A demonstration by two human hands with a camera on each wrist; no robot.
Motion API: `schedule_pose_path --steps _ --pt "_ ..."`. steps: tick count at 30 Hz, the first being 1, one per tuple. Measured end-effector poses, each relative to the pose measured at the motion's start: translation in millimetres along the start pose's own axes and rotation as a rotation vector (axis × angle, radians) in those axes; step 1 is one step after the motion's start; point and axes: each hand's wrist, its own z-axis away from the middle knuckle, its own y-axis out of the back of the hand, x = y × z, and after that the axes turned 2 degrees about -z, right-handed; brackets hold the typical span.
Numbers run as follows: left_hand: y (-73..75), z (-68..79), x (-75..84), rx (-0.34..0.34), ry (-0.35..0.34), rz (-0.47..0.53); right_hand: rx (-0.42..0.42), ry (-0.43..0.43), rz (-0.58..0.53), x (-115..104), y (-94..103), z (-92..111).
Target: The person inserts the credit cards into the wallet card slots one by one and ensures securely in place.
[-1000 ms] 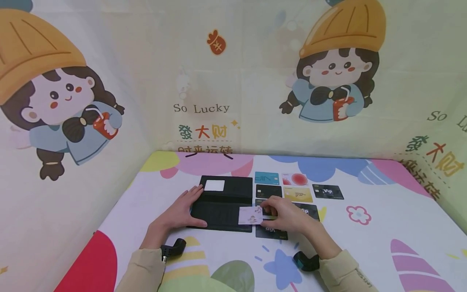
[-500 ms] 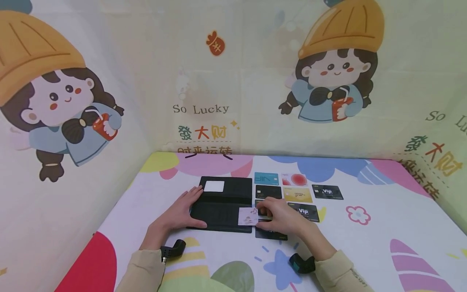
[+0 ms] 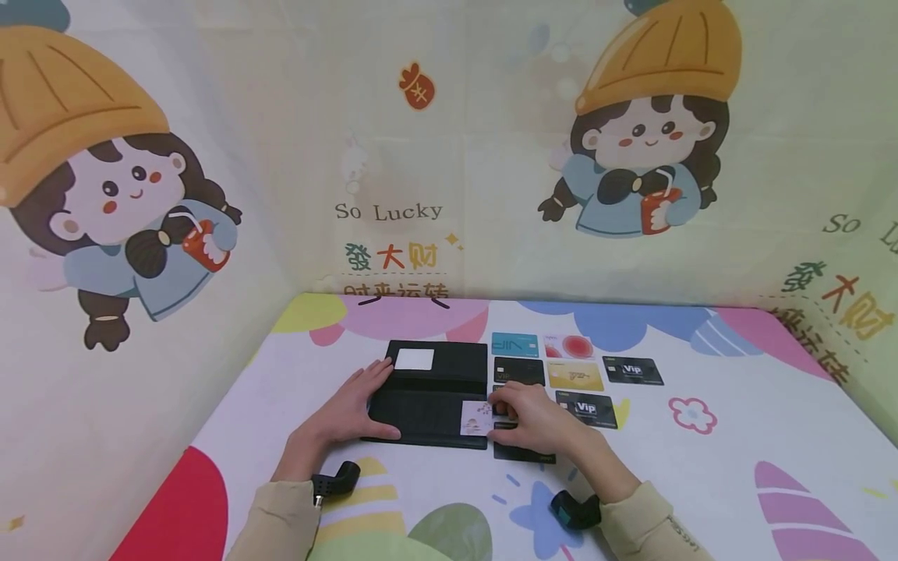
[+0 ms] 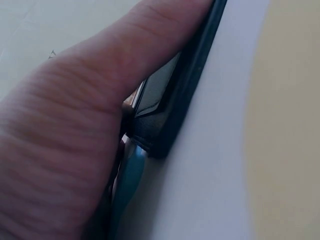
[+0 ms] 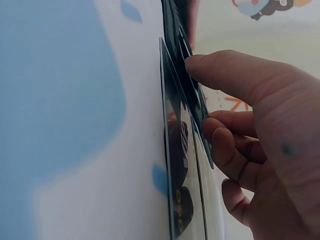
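A black wallet (image 3: 421,421) lies spread flat on the table, with a white patch (image 3: 414,359) on its far half. My left hand (image 3: 344,405) rests along the wallet's left side, fingers extended and thumb on its near half. In the left wrist view the thumb (image 4: 145,40) lies over the wallet edge (image 4: 187,95). A pale card with a floral print (image 3: 476,418) sits partly in the near half's right end. My right hand (image 3: 533,417) pinches that card's right edge between thumb and curled fingers; in the right wrist view the thumb (image 5: 220,70) is at the wallet's edge.
Right of the wallet lie a teal card (image 3: 515,344), a white card with a red circle (image 3: 569,347), a gold card (image 3: 575,376) and several black cards (image 3: 633,371), some partly under my right hand. A printed cloth wall (image 3: 491,234) stands behind the table.
My right hand has moved slightly left, and the pale card has slid left with it, so less of the card shows. The left hand has stayed on the wallet.
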Motion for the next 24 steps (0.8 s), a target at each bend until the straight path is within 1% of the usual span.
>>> schedule_pose_path --steps 7,14,19,24 --pt "-1.2 -0.9 0.5 -0.005 0.013 -0.001 -0.01 -0.01 0.014 -3.5 -0.8 -2.0" --pt "-0.7 -1.1 1.9 0.0 -0.004 0.0 -0.024 -0.015 0.038 -6.4 -1.7 -5.5" --pt "0.4 -0.6 2.2 -0.005 -0.01 0.001 -0.021 0.006 0.053 -8.5 -2.7 -7.5" --pt "1.1 0.0 2.7 -0.008 0.008 -0.001 -0.015 0.021 0.056 -9.5 -5.1 -9.7"
